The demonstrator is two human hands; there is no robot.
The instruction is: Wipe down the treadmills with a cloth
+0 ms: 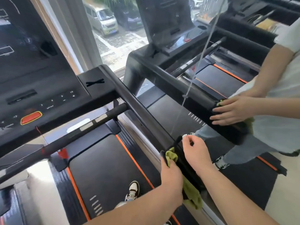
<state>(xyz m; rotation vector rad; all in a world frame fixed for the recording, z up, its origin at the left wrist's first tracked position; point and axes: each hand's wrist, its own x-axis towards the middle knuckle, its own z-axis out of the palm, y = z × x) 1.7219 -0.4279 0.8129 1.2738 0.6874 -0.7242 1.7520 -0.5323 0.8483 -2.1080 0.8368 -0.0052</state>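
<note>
Nearest the head camera, at 5 o'clock in the frame, the left hand (172,172) has its fingers curled round the olive-green soft cloth (192,194) and the black padded handrail (138,108) of the near treadmill together. It presses the cloth onto the rail's near end, and a loose tail of cloth hangs below the hand. Just beside it, towards 1 o'clock, the right hand (196,150) sits at the rail's outer side with its fingers curled in. Whether they pinch the thin pale cord (197,69) hanging there, I cannot tell.

The cloth looks light and limp, so it is probably best held bunched in the palm and wrapped round the rail, as it is here. The rail looks stiff and fixed. Its long axis runs from the console (48,95) at 11 o'clock to the hands at 5 o'clock, so strokes should follow that line.

At 3 o'clock another person's hand (232,109) lies flat on the neighbouring rail (178,83), with a second green cloth (220,102) peeping out beneath it.
</note>
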